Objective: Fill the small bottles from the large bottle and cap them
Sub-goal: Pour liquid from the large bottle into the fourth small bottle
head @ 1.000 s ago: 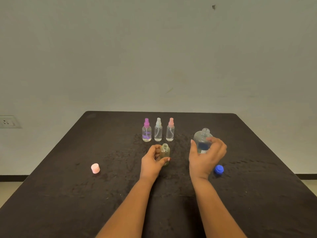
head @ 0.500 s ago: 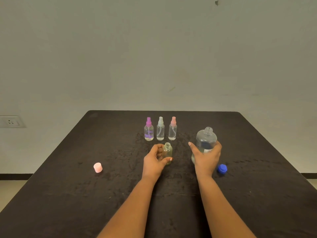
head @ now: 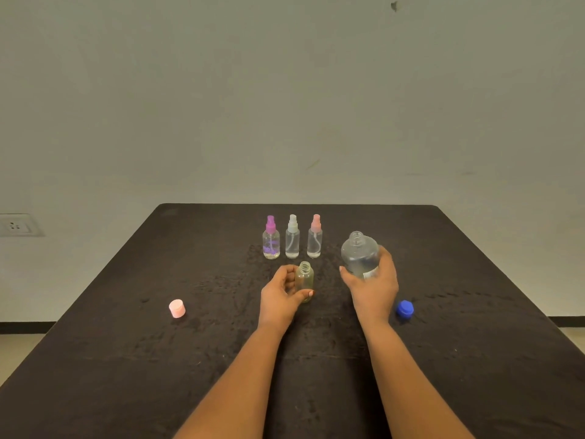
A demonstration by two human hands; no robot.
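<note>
My left hand [head: 280,296] grips a small open yellowish bottle [head: 304,278] that stands upright on the black table [head: 126,359]. My right hand [head: 373,286] holds the large clear bottle [head: 359,253], uncapped, lifted off the table and tilted slightly left, with liquid in its lower part. Behind them three small spray bottles stand in a row with their tops on: purple [head: 271,237], white [head: 292,236] and pink [head: 315,236]. A pink cap [head: 177,308] lies on the table to the left. A blue cap [head: 405,309] lies just right of my right wrist.
The table's far edge meets a plain wall. A wall socket [head: 15,225] sits at the left. The floor shows past the table's left and right sides.
My right hand has closed around the large bottle, lifted it off the table and tipped it a little to the left. My left hand keeps its hold on the small bottle.
</note>
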